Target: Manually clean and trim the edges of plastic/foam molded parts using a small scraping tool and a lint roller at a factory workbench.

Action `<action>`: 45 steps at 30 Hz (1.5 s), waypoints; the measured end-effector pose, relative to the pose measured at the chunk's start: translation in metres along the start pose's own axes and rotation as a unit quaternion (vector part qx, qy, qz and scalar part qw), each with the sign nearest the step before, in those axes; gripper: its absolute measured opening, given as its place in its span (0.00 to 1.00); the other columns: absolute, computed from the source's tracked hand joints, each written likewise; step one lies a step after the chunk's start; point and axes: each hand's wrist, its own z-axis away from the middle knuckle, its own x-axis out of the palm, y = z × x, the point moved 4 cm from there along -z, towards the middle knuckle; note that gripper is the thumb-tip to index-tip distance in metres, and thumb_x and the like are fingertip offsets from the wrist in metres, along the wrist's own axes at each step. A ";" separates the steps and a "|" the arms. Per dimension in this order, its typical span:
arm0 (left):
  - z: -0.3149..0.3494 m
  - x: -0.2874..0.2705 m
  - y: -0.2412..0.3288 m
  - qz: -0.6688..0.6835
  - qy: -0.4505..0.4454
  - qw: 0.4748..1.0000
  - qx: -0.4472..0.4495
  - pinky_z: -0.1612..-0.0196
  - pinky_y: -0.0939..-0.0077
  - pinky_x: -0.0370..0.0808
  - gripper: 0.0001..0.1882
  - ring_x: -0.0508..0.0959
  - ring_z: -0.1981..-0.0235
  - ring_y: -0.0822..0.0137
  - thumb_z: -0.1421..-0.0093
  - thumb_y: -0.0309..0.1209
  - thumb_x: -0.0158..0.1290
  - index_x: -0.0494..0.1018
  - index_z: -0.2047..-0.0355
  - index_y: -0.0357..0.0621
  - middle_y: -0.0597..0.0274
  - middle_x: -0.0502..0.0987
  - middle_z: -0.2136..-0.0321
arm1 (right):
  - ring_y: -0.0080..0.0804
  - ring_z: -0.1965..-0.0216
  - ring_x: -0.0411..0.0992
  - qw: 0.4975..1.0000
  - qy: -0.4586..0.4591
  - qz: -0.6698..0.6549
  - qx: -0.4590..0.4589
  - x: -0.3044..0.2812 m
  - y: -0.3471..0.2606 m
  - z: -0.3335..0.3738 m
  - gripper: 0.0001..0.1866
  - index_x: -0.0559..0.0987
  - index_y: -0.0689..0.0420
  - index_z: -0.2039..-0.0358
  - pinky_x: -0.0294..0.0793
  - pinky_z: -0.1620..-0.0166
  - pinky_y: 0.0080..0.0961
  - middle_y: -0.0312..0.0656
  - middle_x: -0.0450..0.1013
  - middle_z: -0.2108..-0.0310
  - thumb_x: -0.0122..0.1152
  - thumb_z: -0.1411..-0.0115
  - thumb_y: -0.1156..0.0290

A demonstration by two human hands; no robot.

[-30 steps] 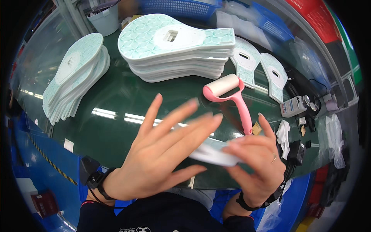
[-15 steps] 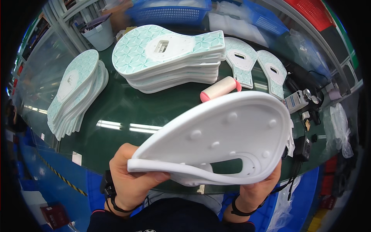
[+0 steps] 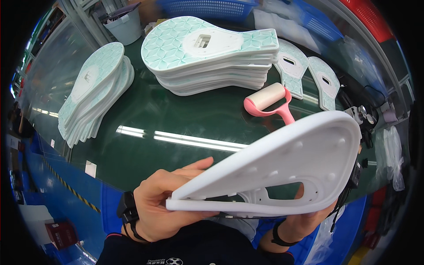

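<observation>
I hold a white moulded plastic panel (image 3: 304,154) over the near side of the table, tilted so its hollow underside shows. It is paddle-shaped, with small round bumps inside and a long slot. My left hand (image 3: 161,198) grips its narrow end, thumb below and fingers behind. My right hand (image 3: 311,223) holds the wide end from underneath, and one fingertip shows through the slot. Beyond the panel lies a lint roller (image 3: 267,98) with a pink handle, partly covered by the panel's rim. A tall stack of similar panels (image 3: 172,51), patterned in mint green, stands behind it.
A leaning stack of panels (image 3: 90,90) is on the left. Two patterned panels (image 3: 291,66) lie at the right. Behind stand a light bucket (image 3: 125,28) and a blue basket (image 3: 207,9). Plastic bags (image 3: 391,154) hang near the right edge of the dark green table (image 3: 132,108).
The panel has tipped, so its opening looks narrower, and has shifted right. My left fingers have moved further round its narrow end. More of the lint roller's pink handle shows.
</observation>
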 end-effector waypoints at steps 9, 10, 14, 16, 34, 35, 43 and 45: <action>-0.008 0.006 -0.013 -0.148 0.041 0.988 0.035 0.56 0.75 0.66 0.24 0.70 0.58 0.66 0.53 0.25 0.58 0.65 0.55 0.28 0.51 0.68 0.57 | 0.32 0.53 0.65 0.972 -0.076 -0.174 0.139 0.039 0.027 -0.023 0.32 0.56 0.66 0.46 0.64 0.51 0.25 0.47 0.64 0.54 0.58 0.50 0.80; -0.012 0.007 -0.016 -0.050 0.029 0.998 -0.024 0.57 0.78 0.66 0.21 0.70 0.60 0.68 0.53 0.24 0.56 0.67 0.58 0.29 0.55 0.69 0.59 | 0.31 0.54 0.65 0.972 -0.095 -0.163 0.139 0.038 0.027 -0.025 0.32 0.55 0.65 0.45 0.64 0.51 0.24 0.47 0.64 0.54 0.57 0.50 0.81; -0.016 0.000 -0.027 -0.052 0.018 0.996 -0.073 0.58 0.79 0.66 0.19 0.71 0.61 0.70 0.53 0.24 0.56 0.69 0.60 0.29 0.55 0.71 0.61 | 0.28 0.55 0.66 0.959 -0.211 -0.091 0.164 0.030 0.028 -0.035 0.28 0.58 0.63 0.46 0.66 0.54 0.21 0.45 0.66 0.55 0.56 0.47 0.77; -0.012 -0.008 -0.028 -0.054 0.037 0.992 -0.107 0.58 0.79 0.66 0.18 0.72 0.63 0.71 0.53 0.23 0.56 0.69 0.60 0.29 0.55 0.73 0.63 | 0.26 0.56 0.67 0.962 -0.227 0.014 0.150 0.012 0.036 -0.048 0.21 0.65 0.63 0.51 0.67 0.55 0.20 0.42 0.66 0.54 0.55 0.45 0.73; -0.019 0.014 -0.001 -0.108 -0.053 0.993 0.012 0.64 0.81 0.71 0.14 0.75 0.65 0.65 0.55 0.17 0.56 0.76 0.65 0.39 0.52 0.74 0.66 | 0.25 0.69 0.70 0.973 0.026 0.230 -0.005 -0.078 0.049 -0.086 0.07 0.62 0.59 0.65 0.69 0.72 0.16 0.46 0.71 0.71 0.49 0.41 0.72; -0.020 0.013 0.001 -0.115 -0.041 0.992 0.011 0.64 0.81 0.71 0.14 0.75 0.65 0.65 0.55 0.17 0.56 0.76 0.65 0.39 0.52 0.74 0.66 | 0.25 0.71 0.71 0.980 0.035 0.188 -0.050 -0.059 0.023 -0.075 0.07 0.61 0.59 0.64 0.68 0.77 0.13 0.47 0.71 0.72 0.47 0.40 0.73; -0.022 0.022 0.004 -0.138 -0.115 0.981 0.068 0.61 0.77 0.72 0.19 0.75 0.63 0.62 0.54 0.17 0.53 0.74 0.60 0.44 0.52 0.71 0.60 | 0.18 0.84 0.55 0.979 -0.116 0.000 -0.170 0.056 -0.044 0.005 0.06 0.63 0.61 0.68 0.54 0.87 0.08 0.42 0.63 0.81 0.48 0.46 0.76; -0.021 0.022 0.005 -0.134 -0.121 0.981 0.070 0.61 0.77 0.72 0.19 0.75 0.62 0.61 0.53 0.17 0.53 0.74 0.59 0.44 0.51 0.71 0.60 | 0.18 0.82 0.61 0.976 -0.145 -0.084 -0.141 0.064 -0.036 0.008 0.12 0.65 0.62 0.69 0.59 0.74 0.08 0.37 0.66 0.82 0.58 0.53 0.79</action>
